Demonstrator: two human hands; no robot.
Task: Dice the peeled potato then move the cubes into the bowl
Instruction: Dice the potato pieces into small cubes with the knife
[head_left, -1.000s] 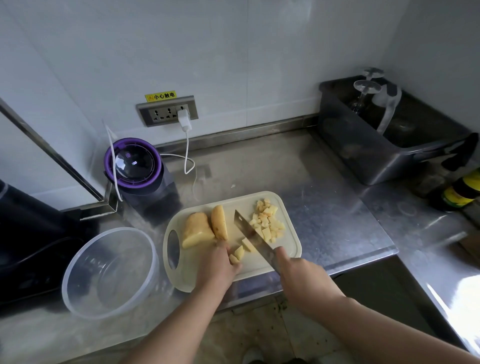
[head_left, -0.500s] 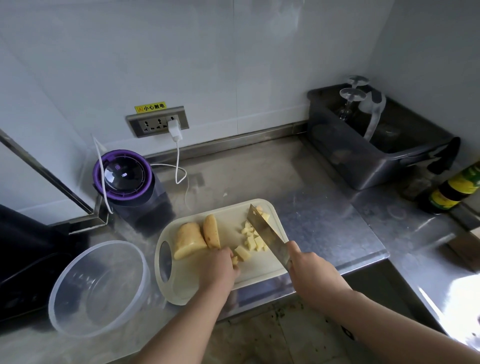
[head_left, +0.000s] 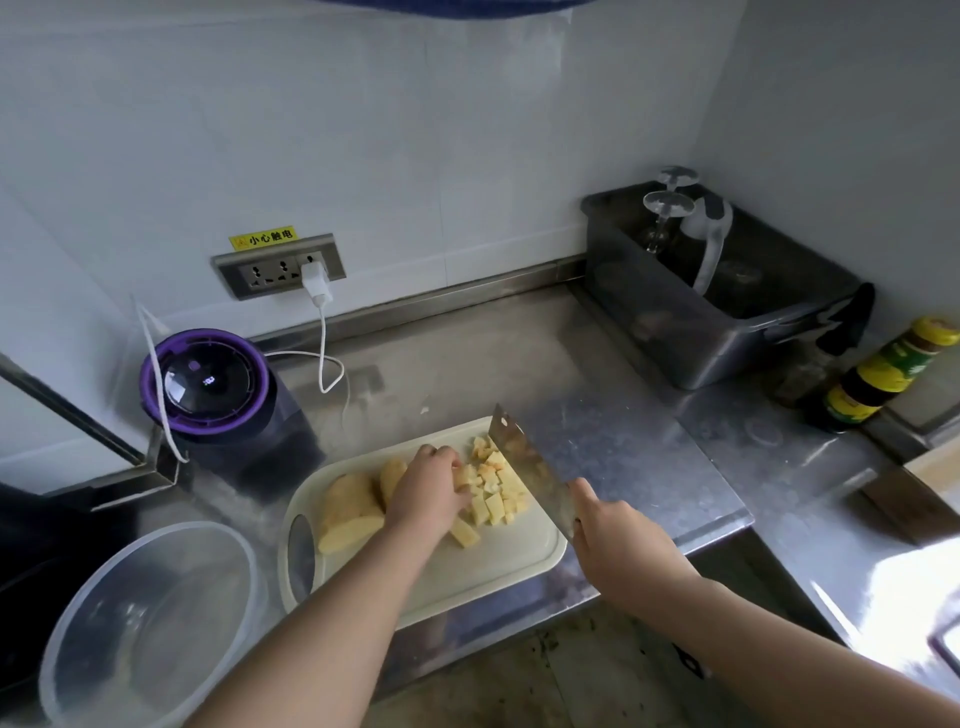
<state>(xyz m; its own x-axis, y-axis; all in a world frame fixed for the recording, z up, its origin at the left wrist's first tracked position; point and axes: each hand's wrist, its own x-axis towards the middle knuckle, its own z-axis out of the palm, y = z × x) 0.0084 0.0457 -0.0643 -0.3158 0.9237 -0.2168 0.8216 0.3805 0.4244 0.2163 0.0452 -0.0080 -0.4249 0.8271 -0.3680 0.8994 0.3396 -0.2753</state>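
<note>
Potato cubes (head_left: 493, 496) lie on the cutting board (head_left: 467, 574) beside the bowl (head_left: 156, 623), the left hand (head_left: 428, 493) newly moved against them, grip unclear, the right hand (head_left: 623, 545) gripping the knife (head_left: 530, 467).

Steel counter (head_left: 467, 353), corner of a white-walled kitchen.

- Cream board (head_left: 467, 577) at the front edge, handle hole to the left.
- On it: two large potato pieces (head_left: 348, 512) at left, a heap of cubes (head_left: 493, 493) at centre.
- Left hand (head_left: 428, 493): fingers bent, on the cubes' left side; whether it pinches any cannot be told.
- Right hand (head_left: 618, 540): grips a knife (head_left: 530, 462), blade tilted, against the heap's right side.
- Clear bowl (head_left: 104, 613): left of the board.
- Purple-rimmed appliance (head_left: 208, 384): behind the bowl.
- Wall socket (head_left: 275, 270) with a white plug (head_left: 314, 280).
- Grey tub (head_left: 691, 332), upturned glasses (head_left: 667, 208) inside; bottle (head_left: 883, 374) to its right.
</note>
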